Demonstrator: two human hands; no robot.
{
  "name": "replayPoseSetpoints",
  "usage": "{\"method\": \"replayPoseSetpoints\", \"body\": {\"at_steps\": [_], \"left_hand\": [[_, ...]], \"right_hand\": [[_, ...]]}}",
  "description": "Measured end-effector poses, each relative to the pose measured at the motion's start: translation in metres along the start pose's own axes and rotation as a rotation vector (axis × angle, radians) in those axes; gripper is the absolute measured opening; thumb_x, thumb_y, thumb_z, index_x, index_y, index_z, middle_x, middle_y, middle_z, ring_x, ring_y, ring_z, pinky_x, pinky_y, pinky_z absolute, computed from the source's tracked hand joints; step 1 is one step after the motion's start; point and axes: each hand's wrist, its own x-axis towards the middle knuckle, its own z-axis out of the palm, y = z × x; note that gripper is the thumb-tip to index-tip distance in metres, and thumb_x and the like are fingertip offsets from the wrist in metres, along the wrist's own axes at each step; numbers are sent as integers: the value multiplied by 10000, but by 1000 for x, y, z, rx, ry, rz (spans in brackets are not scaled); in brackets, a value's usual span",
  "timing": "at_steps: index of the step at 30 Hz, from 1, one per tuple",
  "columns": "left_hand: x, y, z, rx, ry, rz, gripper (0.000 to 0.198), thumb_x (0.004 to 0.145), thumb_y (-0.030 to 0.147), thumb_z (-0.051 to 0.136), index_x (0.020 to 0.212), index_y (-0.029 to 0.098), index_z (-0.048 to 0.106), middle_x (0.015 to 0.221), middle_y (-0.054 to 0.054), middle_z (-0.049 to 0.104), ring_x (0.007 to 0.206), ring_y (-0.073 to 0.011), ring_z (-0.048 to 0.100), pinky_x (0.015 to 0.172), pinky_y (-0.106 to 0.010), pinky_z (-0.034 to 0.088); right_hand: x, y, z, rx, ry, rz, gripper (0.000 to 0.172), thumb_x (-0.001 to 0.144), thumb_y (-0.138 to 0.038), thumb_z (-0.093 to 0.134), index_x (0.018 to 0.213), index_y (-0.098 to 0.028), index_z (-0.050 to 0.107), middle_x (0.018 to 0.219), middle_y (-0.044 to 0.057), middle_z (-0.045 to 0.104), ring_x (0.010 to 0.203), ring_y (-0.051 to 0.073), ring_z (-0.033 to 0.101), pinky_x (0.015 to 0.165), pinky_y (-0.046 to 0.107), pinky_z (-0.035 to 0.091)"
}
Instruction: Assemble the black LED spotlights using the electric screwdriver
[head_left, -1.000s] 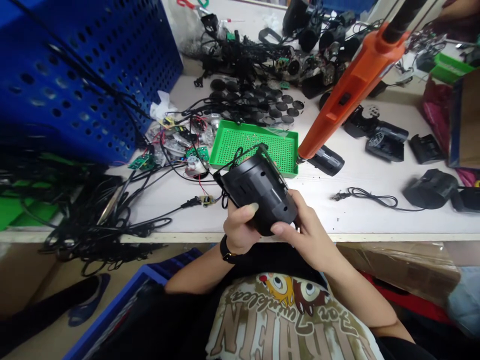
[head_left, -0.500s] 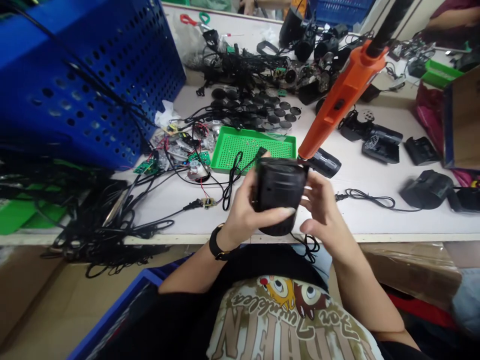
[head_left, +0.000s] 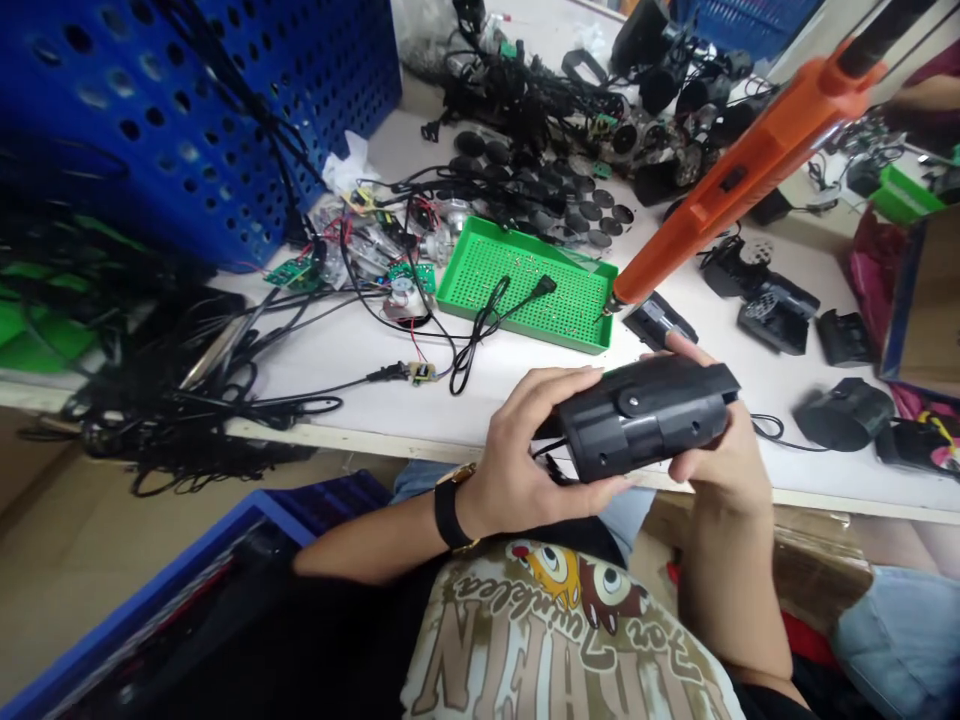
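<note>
Gripping one black housing (head_left: 645,425) between both hands, I have the left hand (head_left: 521,455) half-curled around one end and the right hand (head_left: 727,455) wrapped about the other. Ahead of the left hand lies one green tray (head_left: 568,336); small bits, too many to count, dot its floor, and one black plug (head_left: 544,288) lies over it, its cord (head_left: 489,318) looping across the rim. Well beyond the left hand, to its left, rises one perforated blue crate (head_left: 187,115). One orange driver (head_left: 720,195) slants over the surface (head_left: 322,370) beyond the right hand, blocking part of my view, its tip at the tray's corner, near one dark shell (head_left: 661,320).
</note>
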Motion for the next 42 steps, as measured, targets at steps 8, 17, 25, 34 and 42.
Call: {"method": "replayPoseSetpoints", "body": {"at_steps": [8, 17, 25, 34, 42], "left_hand": [[3, -9, -7, -11, -122, 50, 778, 638, 331, 945, 1360, 274, 660, 1343, -118, 703, 1209, -330, 686, 1071, -502, 556], [29, -15, -13, -441, -301, -838, 492, 729, 419, 908, 1043, 206, 595, 973, -40, 744, 839, -210, 727, 684, -298, 582], [38, -15, -9, -827, -136, -883, 463, 811, 536, 776, 1094, 176, 712, 1000, -91, 788, 865, -290, 762, 790, -493, 673], [20, -8, 18, -462, 81, -646, 523, 819, 469, 828, 1238, 235, 621, 1219, -57, 723, 1172, -240, 696, 1043, -369, 567], [14, -4, 7, 187, -144, -271, 876, 915, 827, 477, 1530, 204, 437, 1558, -165, 435, 1551, -368, 331, 1302, -553, 275]], "right_hand": [[-6, -8, -10, -123, -35, -39, 748, 508, -436, 1020, 1162, -289, 687, 1215, 70, 711, 1135, 318, 668, 991, 470, 553], [47, -10, -5, -45, -152, 413, 705, 711, -649, 818, 1218, -218, 585, 748, -24, 653, 472, 145, 566, 378, 262, 377], [42, -11, 13, 288, -3, 278, 665, 741, -552, 838, 1273, -252, 577, 937, -2, 692, 774, 151, 666, 585, 244, 526], [6, 4, 58, 582, 71, 198, 642, 703, -562, 878, 1182, -208, 640, 1180, 54, 726, 1086, 220, 650, 951, 343, 550], [-2, -7, 51, 806, 73, 14, 586, 667, -544, 900, 1087, -187, 700, 989, 20, 733, 907, 170, 628, 896, 313, 549]]}}
